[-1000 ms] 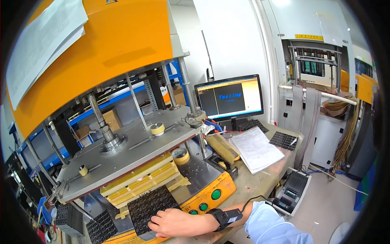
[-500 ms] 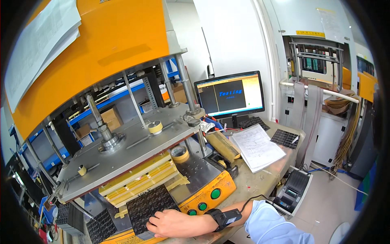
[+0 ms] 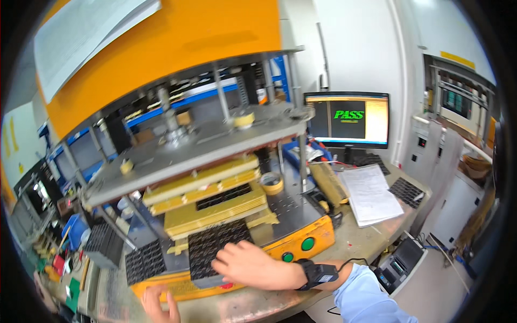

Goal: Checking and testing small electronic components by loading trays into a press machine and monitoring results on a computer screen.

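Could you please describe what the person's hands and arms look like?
The left hand and right hand are bare. The right wrist wears a black strap bearing a boxy black device with a thin black cable; the sleeve is light blue.

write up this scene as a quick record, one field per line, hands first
left hand: at lower edge, thumb and fingers apart, nothing seen in it
right hand: over the black panel stack, contact unclear
right wrist: black device with cable
yellow fixture: open, black panel inside
monitor: lit, green lettering
white papers: in front of monitor
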A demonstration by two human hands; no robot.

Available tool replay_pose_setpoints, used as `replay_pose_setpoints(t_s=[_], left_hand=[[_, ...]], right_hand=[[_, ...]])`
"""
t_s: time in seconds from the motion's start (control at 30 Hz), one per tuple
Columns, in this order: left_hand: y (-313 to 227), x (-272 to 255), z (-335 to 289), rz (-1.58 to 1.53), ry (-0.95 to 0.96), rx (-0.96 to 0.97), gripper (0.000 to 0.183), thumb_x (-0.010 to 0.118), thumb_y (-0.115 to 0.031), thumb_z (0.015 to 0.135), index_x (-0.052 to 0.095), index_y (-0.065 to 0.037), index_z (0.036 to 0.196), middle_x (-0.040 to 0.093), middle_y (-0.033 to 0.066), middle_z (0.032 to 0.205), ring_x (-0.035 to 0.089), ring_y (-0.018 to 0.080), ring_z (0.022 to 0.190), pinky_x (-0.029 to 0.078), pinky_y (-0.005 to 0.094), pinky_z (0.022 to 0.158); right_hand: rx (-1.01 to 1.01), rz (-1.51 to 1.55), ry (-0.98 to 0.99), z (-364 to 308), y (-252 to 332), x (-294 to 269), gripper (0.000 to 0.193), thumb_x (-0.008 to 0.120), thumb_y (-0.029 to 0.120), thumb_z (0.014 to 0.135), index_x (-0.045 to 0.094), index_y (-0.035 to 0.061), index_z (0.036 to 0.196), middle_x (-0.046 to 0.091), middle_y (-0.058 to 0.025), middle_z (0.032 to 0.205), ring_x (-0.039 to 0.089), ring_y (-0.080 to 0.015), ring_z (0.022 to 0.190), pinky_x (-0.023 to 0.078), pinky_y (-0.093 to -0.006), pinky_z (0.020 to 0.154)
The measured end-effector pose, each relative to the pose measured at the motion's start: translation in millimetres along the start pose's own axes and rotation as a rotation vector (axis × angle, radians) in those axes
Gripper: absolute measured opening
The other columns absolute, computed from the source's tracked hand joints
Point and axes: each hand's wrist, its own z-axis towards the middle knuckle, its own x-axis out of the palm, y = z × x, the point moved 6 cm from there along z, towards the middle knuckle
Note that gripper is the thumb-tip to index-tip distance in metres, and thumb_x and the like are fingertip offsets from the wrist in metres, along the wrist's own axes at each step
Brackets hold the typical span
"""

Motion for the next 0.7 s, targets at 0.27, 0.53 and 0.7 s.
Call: replay_pose_setpoints(t_s=[0.27, 0.53, 0.7], left_hand=[[-28.9, 133.9, 151.4, 0.087, 0.301, 0.206, 0.030, 0.067, -0.035, 0.090, 0.067, -0.010, 0.107, 0.069, 0.0096, 0.100, 0.063, 0.0312, 0.097, 0.047, 0.0412, 0.085], [16.7, 211.5, 186.2, -0.044, 0.511, 0.176, 0.053, 0.061, -0.053, 0.091, 0.064, -0.008, 0.120, 0.070, 0.0107, 0.111, 0.067, 0.0316, 0.100, 0.051, 0.0441, 0.088], [-13.5, 203.8, 184.6, 0.406, 0.260, 0.701, 0.035, 0.064, -0.022, 0.085, 0.065, -0.008, 0.117, 0.071, 0.0067, 0.114, 0.071, 0.0227, 0.088, 0.057, 0.0356, 0.076]], right_hand=[[-0.072, -0.039, 0.119, 0.9, -2.0, 2.8, 0.010, 0.062, 0.014, 0.080, 0.058, 0.0095, 0.087, 0.055, -0.0028, 0.086, 0.058, -0.0193, 0.086, 0.044, -0.0319, 0.072], [-0.066, -0.027, 0.114, -6.7, -8.3, -3.0, 0.012, 0.064, 0.017, 0.079, 0.060, 0.0101, 0.089, 0.054, -0.0021, 0.086, 0.059, -0.0189, 0.086, 0.046, -0.0328, 0.071], [-0.060, -0.012, 0.117, -9.5, -13.3, -1.6, 0.015, 0.068, 0.019, 0.077, 0.061, 0.0101, 0.086, 0.054, -0.0026, 0.087, 0.059, -0.0196, 0.088, 0.047, -0.0331, 0.072]])
